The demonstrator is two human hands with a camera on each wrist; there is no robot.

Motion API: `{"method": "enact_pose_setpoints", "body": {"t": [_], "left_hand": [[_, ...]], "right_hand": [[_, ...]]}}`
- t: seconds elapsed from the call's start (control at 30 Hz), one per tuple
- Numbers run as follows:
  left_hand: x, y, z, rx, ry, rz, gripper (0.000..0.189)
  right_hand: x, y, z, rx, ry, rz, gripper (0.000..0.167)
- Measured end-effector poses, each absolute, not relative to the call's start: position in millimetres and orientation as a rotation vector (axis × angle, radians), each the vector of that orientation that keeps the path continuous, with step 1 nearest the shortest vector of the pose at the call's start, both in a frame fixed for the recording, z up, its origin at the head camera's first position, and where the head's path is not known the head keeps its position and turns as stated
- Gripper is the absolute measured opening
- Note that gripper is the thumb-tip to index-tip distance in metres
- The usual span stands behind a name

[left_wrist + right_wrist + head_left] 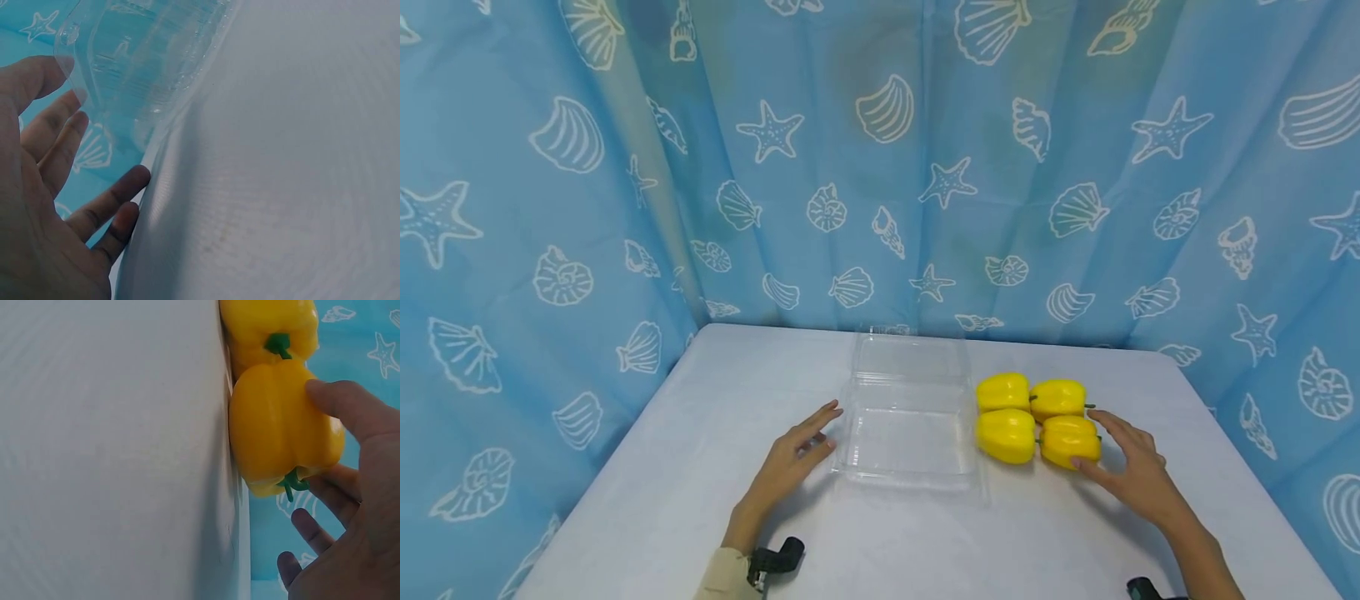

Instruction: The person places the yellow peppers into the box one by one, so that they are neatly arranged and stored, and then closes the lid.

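A clear plastic clamshell box [912, 442] lies with its lid folded back on the white table. Beside the box's left edge is my left hand [793, 458], fingers spread and loosely bent; in the left wrist view its thumb and fingertips come right at the clear rim [75, 81]. Several yellow bell peppers with green stems sit in two rows right of the box. My right hand [1131, 471] reaches around the near right bell pepper [1070, 442], thumb at its near side and fingers extended past its stem end. In the right wrist view the thumb overlaps this pepper [275, 425].
The other bell peppers [1004, 436] stand close together next to the box, two of them in the far row [1058, 398]. The box's lid [910, 358] extends toward the table's back edge. A blue curtain [880, 183] with shell prints hangs behind and beside the table [700, 417].
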State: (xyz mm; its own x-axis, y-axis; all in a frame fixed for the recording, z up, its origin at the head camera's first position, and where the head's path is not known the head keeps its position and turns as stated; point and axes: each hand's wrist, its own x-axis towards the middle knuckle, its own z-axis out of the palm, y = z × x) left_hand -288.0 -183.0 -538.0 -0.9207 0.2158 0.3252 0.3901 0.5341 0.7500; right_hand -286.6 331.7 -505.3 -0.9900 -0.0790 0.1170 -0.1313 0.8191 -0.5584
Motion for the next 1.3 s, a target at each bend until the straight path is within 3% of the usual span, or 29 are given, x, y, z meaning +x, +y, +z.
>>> {"method": "enact_pose_setpoints", "body": {"t": [0.67,1.3], "left_hand": [[-289,-183,-539,-0.498,-2.597,-1.348,0.047],[-289,-184,-540,-0.476,-2.616,-1.364,0.048]], "right_hand": [[-282,336,-508,0.065,-2.913,0.897,0.095],[-275,330,-490,0.049,-2.692,0.936,0.083]]}}
